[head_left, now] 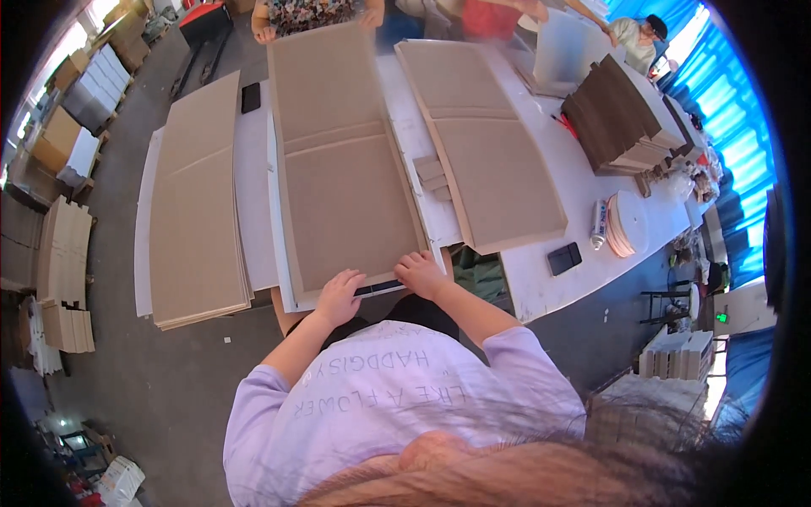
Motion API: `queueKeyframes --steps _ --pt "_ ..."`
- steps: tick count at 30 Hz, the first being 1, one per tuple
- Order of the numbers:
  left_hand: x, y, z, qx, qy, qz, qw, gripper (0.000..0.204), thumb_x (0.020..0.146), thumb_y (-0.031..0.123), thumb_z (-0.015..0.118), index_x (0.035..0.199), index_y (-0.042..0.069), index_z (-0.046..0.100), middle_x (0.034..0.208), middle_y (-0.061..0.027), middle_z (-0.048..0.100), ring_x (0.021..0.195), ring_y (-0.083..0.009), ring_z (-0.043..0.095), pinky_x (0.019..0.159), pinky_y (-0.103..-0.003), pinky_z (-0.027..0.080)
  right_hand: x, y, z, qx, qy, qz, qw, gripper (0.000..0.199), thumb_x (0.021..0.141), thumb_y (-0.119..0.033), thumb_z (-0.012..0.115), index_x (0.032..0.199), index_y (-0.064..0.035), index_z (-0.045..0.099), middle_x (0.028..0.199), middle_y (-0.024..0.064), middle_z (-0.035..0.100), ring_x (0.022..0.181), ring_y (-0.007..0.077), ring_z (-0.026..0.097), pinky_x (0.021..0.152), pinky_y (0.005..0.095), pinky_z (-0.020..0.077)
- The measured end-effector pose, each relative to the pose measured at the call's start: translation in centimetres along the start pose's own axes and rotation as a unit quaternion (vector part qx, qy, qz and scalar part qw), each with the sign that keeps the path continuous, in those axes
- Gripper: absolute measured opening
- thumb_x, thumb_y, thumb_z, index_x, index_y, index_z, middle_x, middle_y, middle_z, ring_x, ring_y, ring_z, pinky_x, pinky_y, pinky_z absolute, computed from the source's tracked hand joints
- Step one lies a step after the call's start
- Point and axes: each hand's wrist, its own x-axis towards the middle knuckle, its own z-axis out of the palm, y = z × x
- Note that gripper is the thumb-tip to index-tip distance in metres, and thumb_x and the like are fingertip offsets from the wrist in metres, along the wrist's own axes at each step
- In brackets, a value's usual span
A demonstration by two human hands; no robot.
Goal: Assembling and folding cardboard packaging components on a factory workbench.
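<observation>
A long brown cardboard sheet [351,198] with a crease across its middle lies in front of me, on top of a white-edged board [283,253]. At its near end, my left hand [340,297] is closed over the left part of the edge. My right hand [421,275] grips the same edge near the right corner, fingers bent over it. Between the hands a dark strip shows under the edge. The undersides of my fingers are hidden. At the far end, another person's hands [265,35] are at the sheet's corners.
A stack of cardboard sheets [198,203] lies left, beside a black phone [251,97]. To the right are another creased sheet [498,169], small cardboard pieces [432,176], a dark phone [564,258], a spray can [599,224], a tape roll [627,224] and a tall cardboard stack [612,118].
</observation>
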Motion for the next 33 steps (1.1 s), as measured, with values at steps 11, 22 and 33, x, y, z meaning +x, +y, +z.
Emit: queueKeyframes --steps 11,22,33 --pt "2.7 0.6 2.0 0.223 -0.026 -0.007 0.974 0.066 0.078 0.023 0.065 0.139 0.019 0.040 0.145 -0.0098 0.035 0.135 -0.0280 0.032 0.107 -0.047 0.029 -0.3 -0.1 -1.0 -0.027 0.086 -0.081 0.993 0.013 0.073 -0.024 0.061 0.080 -0.0148 0.056 0.081 0.0007 0.057 0.085 0.0200 0.057 0.085 0.0411 0.0379" --pt "1.8 -1.2 2.1 0.186 -0.053 -0.019 0.981 0.062 0.082 0.036 0.065 0.136 0.018 0.041 0.145 -0.0103 0.035 0.136 -0.0288 0.031 0.108 -0.047 0.028 1.2 1.6 0.0 -0.025 -0.027 -0.111 0.993 0.036 0.080 -0.030 0.063 0.111 -0.0137 0.057 0.123 0.0089 0.055 0.117 0.0286 0.050 0.094 0.0416 0.0415" --pt "4.4 0.2 -1.2 0.241 0.139 0.084 0.957 0.038 0.082 0.012 0.051 0.120 0.010 0.058 0.122 -0.0120 0.059 0.113 -0.0296 0.056 0.094 -0.041 0.045 1.6 0.7 -6.1 -0.016 0.087 -0.005 0.996 0.050 0.073 -0.027 0.070 0.120 -0.0161 0.053 0.132 0.0120 0.050 0.126 0.0255 0.045 0.105 0.0433 0.0337"
